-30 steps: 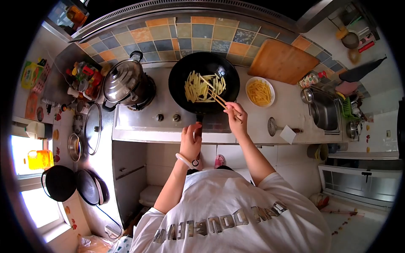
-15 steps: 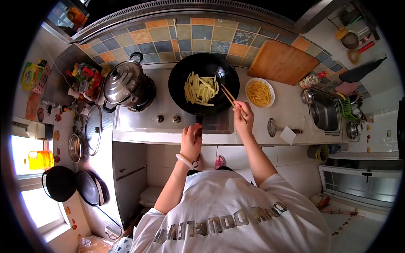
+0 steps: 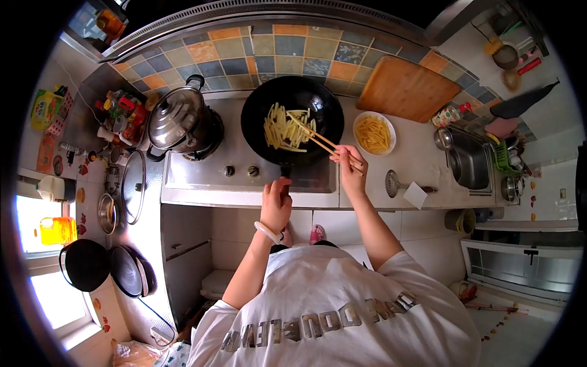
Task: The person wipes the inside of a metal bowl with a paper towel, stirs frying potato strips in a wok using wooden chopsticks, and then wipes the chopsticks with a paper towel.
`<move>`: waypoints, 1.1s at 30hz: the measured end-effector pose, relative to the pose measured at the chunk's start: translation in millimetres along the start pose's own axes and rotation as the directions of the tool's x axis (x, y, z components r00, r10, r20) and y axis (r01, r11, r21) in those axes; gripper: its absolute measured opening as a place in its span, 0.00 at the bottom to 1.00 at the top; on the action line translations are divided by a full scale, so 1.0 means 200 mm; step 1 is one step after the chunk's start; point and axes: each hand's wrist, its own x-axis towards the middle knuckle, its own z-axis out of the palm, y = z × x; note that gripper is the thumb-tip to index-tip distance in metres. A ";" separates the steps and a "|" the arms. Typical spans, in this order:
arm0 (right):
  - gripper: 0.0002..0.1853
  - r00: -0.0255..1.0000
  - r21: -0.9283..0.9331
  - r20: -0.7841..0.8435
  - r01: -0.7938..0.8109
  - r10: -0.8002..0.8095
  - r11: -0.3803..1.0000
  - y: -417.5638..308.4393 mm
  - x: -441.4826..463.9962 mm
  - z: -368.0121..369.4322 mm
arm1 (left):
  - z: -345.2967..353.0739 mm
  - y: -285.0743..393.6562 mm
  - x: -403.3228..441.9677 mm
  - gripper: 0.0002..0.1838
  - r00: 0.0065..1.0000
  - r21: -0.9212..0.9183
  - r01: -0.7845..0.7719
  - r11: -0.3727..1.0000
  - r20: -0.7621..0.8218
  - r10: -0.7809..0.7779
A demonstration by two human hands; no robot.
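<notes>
A black wok (image 3: 324, 107) sits on the stove, with pale potato strips (image 3: 282, 129) spread over its left half. My left hand (image 3: 276, 205) is wrapped around the wok's handle at the front. With my right hand (image 3: 351, 166) I grip a pair of wooden chopsticks (image 3: 322, 140), whose tips reach in among the strips. Right of the wok, a white bowl (image 3: 391, 147) holds golden fried strips (image 3: 373, 134).
A lidded steel pot (image 3: 177, 116) stands on the left burner. A wooden cutting board (image 3: 406, 88) leans against the tiles. On the right counter lie a skimmer (image 3: 392, 183) and a white square (image 3: 416, 194), before the sink (image 3: 471, 165).
My right hand has swung the chopsticks leftward, from the wok's right side into the potato strips. My left hand keeps its hold on the handle.
</notes>
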 end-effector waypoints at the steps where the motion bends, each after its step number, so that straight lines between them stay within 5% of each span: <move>1: 0.14 1.000 0.016 -0.014 -0.008 0.008 1.000 -0.01 0.00 -0.02 | 0.01 0.01 0.00 0.22 1.000 -0.009 0.008 1.000 -0.001 -0.008; 5: 0.10 1.000 -0.031 -0.023 0.010 -0.011 0.999 -0.10 -0.04 -0.10 | 0.03 0.04 0.00 0.22 0.998 -0.034 0.059 0.998 0.015 -0.058; 8: 0.09 0.972 -0.248 -0.002 0.226 -0.234 0.942 -0.20 -0.07 -0.14 | 0.07 0.06 0.01 0.22 0.996 -0.033 0.083 0.996 0.042 -0.081; 10: 0.07 0.971 -0.333 0.091 0.241 -0.223 0.912 -0.18 -0.10 -0.19 | 0.10 0.07 0.01 0.22 0.998 -0.021 0.054 0.998 0.044 -0.053; 12: 0.07 0.993 -0.266 0.118 0.017 0.015 0.964 -0.14 -0.12 -0.22 | 0.14 0.08 0.01 0.22 0.999 0.000 -0.007 1.000 0.033 0.006; 18: 0.07 0.947 -0.283 0.049 0.317 -0.316 0.905 -0.24 -0.09 -0.27 | 0.20 0.22 -0.01 0.22 0.998 -0.014 0.010 1.000 0.059 -0.009; 21: 0.06 0.978 -0.275 0.185 0.145 -0.096 0.951 -0.19 -0.11 -0.32 | 0.26 0.20 -0.02 0.22 0.998 -0.025 0.000 1.000 0.068 0.001; 24: 0.06 0.987 -0.199 0.096 0.149 -0.132 0.968 -0.23 -0.15 -0.32 | 0.30 0.21 -0.04 0.23 0.999 -0.003 -0.014 1.000 0.052 0.014; 28: 0.08 0.957 -0.245 0.184 0.264 -0.223 0.933 -0.22 -0.15 -0.36 | 0.35 0.23 -0.06 0.23 0.999 -0.012 0.017 1.000 0.052 -0.016; 29: 0.09 0.962 -0.276 0.256 0.163 -0.091 0.947 -0.22 -0.16 -0.39 | 0.37 0.24 -0.07 0.23 0.998 -0.018 0.029 0.999 0.056 -0.028; 33: 0.07 0.972 -0.137 0.137 0.210 -0.192 0.968 -0.21 -0.19 -0.40 | 0.44 0.27 -0.10 0.24 0.997 -0.029 0.033 0.999 0.064 -0.031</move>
